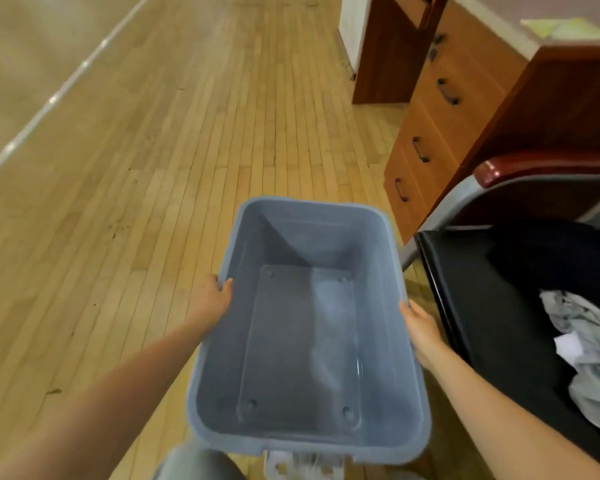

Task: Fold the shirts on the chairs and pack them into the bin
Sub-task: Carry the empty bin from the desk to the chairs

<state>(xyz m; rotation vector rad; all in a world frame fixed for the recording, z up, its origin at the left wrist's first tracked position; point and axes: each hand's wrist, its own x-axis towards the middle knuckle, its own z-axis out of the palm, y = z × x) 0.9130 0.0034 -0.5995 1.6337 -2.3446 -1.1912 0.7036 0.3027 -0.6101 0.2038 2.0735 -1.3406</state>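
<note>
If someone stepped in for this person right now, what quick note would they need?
Left hand: gripping the left rim of the grey bin.
Right hand: gripping the right rim.
Bin: empty, held up over the wood floor.
Shirts: a crumpled light grey shirt lies on the black chair at right.
Done: nothing folded or packed.
Left: set the bin down, fold the shirts, pack them.

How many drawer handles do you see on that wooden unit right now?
4. All on the drawer unit, right of the bin: top handle, second, third, bottom. The top one is blurred; none seems hidden.
</note>
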